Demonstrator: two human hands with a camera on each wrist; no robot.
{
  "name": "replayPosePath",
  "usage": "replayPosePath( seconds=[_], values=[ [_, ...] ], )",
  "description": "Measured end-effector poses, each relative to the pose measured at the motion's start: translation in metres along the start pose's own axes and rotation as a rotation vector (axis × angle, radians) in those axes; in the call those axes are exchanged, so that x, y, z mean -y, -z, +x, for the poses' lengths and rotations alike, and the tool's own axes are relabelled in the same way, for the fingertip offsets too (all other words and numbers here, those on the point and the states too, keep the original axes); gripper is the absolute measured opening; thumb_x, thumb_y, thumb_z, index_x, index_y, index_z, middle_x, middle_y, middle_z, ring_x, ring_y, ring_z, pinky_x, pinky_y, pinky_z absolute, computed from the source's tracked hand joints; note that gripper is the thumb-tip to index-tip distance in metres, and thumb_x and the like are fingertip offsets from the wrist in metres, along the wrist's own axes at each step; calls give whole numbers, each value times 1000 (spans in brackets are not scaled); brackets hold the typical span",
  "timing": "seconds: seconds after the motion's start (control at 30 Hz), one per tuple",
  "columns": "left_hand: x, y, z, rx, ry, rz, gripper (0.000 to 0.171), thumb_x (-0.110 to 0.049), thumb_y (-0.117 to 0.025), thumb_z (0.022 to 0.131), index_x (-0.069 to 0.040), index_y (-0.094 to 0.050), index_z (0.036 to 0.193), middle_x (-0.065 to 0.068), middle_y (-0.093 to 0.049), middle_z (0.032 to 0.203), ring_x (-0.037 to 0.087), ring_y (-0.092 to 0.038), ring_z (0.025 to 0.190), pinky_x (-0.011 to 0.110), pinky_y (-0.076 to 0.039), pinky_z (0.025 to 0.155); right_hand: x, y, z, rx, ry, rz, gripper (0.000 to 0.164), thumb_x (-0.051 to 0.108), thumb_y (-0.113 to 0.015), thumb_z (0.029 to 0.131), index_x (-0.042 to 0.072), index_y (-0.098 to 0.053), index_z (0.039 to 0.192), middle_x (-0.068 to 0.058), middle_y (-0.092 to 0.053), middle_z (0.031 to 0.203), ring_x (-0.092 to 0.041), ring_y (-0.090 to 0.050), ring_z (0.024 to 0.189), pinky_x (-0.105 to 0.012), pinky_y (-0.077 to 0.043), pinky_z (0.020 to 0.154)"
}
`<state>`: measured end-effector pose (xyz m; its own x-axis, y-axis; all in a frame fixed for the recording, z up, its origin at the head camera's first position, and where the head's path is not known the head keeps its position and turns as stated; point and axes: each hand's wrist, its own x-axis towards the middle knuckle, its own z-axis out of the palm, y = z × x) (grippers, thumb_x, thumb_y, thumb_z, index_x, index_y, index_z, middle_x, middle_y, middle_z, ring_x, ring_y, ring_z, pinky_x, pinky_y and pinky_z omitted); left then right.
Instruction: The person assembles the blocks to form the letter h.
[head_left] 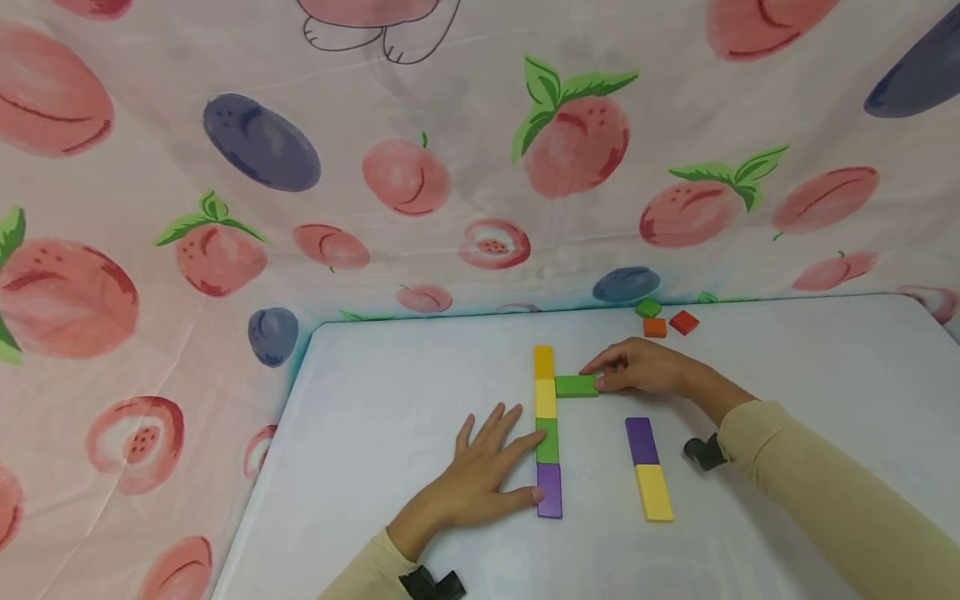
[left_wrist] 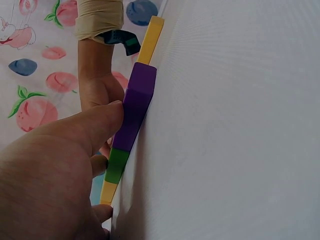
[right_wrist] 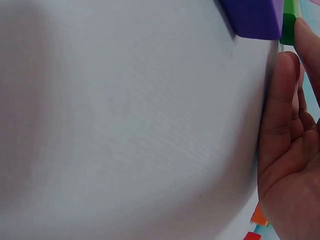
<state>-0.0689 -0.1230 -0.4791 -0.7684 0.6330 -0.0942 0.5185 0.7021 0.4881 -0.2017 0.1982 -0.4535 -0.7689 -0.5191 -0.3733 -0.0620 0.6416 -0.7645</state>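
Note:
A column of flat blocks stands end to end on the white table: two yellow blocks, a green block and a purple block. My left hand lies along its left side with fingers spread, fingertip on the green block and thumb against the purple one. A second green block juts right from the column at the upper yellow blocks. My right hand pinches its right end between thumb and forefinger; in the right wrist view the thumb meets that green block.
Right of the column, a purple block and a yellow block lie end to end, slightly tilted. At the table's back edge are small green, orange and red pieces. Fruit-patterned cloth hangs behind.

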Motion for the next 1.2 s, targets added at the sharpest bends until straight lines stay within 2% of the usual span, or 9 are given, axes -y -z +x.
replayPosePath(
  seconds=[0.6,1.2],
  values=[
    [1,0,1,-14,-18,21,73,-63,-53,97,-33,-32,161,10,-10,173,34,-1,161,71,0,119,-1,1,-1,15,-4,25,36,30,-74,95,18,-71,129,-4,-57,82,-21,-54,80,-29,-45,69],
    [1,0,1,7,4,10,74,-65,-51,97,-35,-30,161,7,-7,174,30,2,161,69,3,120,-1,-1,-1,-4,-7,3,28,23,-73,95,16,-74,122,-4,-57,77,-21,-54,76,-29,-45,69]
  ],
)
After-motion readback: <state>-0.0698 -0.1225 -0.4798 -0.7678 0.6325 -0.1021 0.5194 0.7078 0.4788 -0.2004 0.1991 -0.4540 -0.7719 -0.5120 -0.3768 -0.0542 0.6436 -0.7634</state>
